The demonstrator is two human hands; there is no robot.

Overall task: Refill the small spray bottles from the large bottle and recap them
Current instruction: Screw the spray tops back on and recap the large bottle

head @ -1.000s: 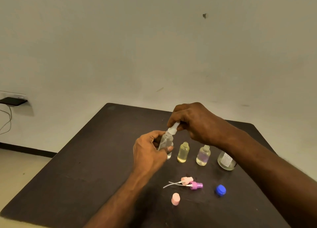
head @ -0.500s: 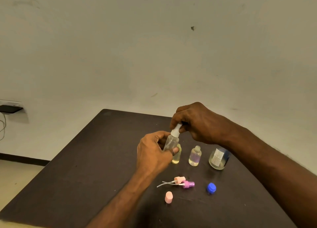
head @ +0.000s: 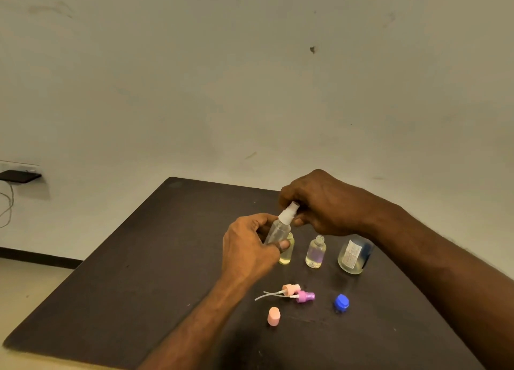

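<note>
My left hand (head: 247, 251) grips a small clear spray bottle (head: 278, 232), tilted, above the dark table (head: 139, 272). My right hand (head: 319, 202) pinches its white spray head (head: 288, 213) at the neck. Behind it stands an open small bottle of yellow liquid (head: 286, 254), partly hidden. To the right stand an open small bottle of clear liquid (head: 315, 252) and the large labelled bottle (head: 353, 255), uncapped, its top hidden by my right forearm. A peach spray head (head: 290, 288), a purple spray head (head: 305, 296), a pink cap (head: 273, 316) and a blue cap (head: 341, 303) lie nearer to me.
The table's far corner meets a plain wall. A wall socket with a dark phone (head: 19, 176) and a hanging cable sits at far left. Bare floor shows below the table's left edge.
The view has shifted slightly. Both hands keep their hold on the clear bottle and its white spray head; the head looks a little more exposed below my right fingers.
</note>
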